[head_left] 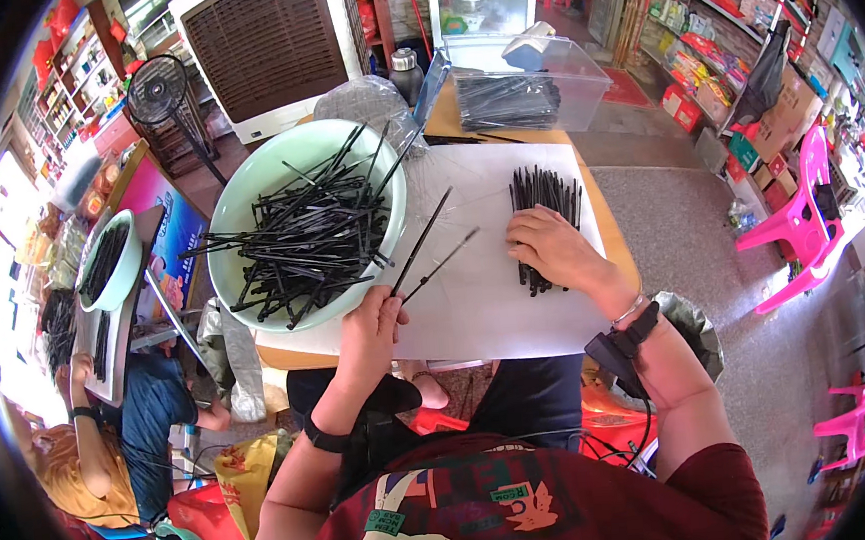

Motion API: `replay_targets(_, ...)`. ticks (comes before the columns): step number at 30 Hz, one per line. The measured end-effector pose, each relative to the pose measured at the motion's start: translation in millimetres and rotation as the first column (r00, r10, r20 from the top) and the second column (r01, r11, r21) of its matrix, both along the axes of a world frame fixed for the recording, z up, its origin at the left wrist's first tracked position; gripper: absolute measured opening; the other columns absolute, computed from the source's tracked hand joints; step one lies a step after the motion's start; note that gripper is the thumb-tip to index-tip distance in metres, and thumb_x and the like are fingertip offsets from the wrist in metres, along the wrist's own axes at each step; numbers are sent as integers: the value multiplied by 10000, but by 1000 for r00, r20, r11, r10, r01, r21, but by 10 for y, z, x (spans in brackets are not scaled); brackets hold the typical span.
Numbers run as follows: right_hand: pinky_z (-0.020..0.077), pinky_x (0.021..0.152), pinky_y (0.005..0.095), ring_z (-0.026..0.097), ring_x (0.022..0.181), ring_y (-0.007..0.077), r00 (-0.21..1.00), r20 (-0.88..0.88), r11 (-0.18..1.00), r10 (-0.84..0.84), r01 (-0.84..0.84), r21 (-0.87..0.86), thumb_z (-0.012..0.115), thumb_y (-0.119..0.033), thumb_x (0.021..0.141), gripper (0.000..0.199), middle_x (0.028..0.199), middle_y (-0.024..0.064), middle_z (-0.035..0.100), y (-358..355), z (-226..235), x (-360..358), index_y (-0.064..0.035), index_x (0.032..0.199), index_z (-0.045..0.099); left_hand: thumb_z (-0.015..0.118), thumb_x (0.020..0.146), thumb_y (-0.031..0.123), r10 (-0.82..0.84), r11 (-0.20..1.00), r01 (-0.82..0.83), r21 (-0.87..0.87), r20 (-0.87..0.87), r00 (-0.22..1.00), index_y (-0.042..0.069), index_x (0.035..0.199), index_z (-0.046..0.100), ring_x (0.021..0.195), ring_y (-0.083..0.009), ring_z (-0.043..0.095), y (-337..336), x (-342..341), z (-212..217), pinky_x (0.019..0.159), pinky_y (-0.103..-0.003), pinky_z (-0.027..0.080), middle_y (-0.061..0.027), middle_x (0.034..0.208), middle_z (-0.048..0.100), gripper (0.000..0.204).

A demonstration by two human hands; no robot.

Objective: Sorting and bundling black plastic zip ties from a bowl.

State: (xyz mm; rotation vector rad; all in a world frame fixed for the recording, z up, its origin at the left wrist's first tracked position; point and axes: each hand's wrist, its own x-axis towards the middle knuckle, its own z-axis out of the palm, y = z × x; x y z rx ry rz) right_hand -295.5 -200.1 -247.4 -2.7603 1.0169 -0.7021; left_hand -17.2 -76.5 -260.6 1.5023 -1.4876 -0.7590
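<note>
My left hand (370,337) is at the near rim of a pale green basin (397,234), pinching two thin black sticks (423,239) that fan out up and to the right. One has a greyish tip. A tangled heap of similar black sticks (299,219) fills the basin, several poking over its rim. To the right, my right hand (556,248) lies across a row of black sticks (545,184), fingers curled over its left side. These sticks lie side by side, pointing away from me, on a white sheet (486,316). My palm hides the row's middle.
The sheet covers a wooden table (609,212). A clear plastic box (580,84) with more black sticks stands at its far end, near a dark bottle (406,74). At left, another person (89,455) sits by a smaller basin (131,261). Pink chairs (800,219) stand right.
</note>
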Motion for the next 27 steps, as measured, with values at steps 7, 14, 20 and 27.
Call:
replay_targets(7, 392, 908, 393, 515, 986, 256, 987, -105, 991, -121, 114, -73, 579, -152, 817, 123, 940, 80, 574, 16, 104, 287, -41, 866, 601, 428, 931, 41, -170, 966, 235, 106, -419, 892, -31, 1078, 506, 689, -113, 563, 33, 69, -32, 605, -246, 471, -47, 820, 571, 182)
replay_targets(14, 473, 824, 378, 560, 959, 285, 942, -187, 952, -279, 245, -185, 561, -66, 765, 111, 946, 110, 591, -566, -54, 716, -37, 855, 618, 416, 934, 21, -212, 958, 278, 74, -475, 854, -48, 1076, 491, 775, -142, 575, 0, 20, -6, 745, -264, 484, -66, 857, 573, 175)
replay_targets(20, 484, 789, 389, 558, 928, 306, 971, -154, 980, -184, 170, -99, 507, -2, 770, 142, 940, 136, 576, -734, -137, 667, -21, 882, 593, 418, 935, 41, -188, 964, 254, 74, -480, 857, -11, 1008, 494, 826, -157, 594, 31, -17, -14, 808, -288, 476, -77, 873, 588, 117)
replay_targets(27, 498, 756, 394, 590, 909, 301, 992, -37, 987, -123, 118, -110, 525, -3, 784, 178, 906, 144, 602, -687, 47, 483, -26, 960, 546, 397, 946, 17, -228, 942, 328, 66, -592, 773, -17, 1060, 467, 860, -179, 610, -40, -79, -8, 797, -305, 517, -84, 934, 565, 138)
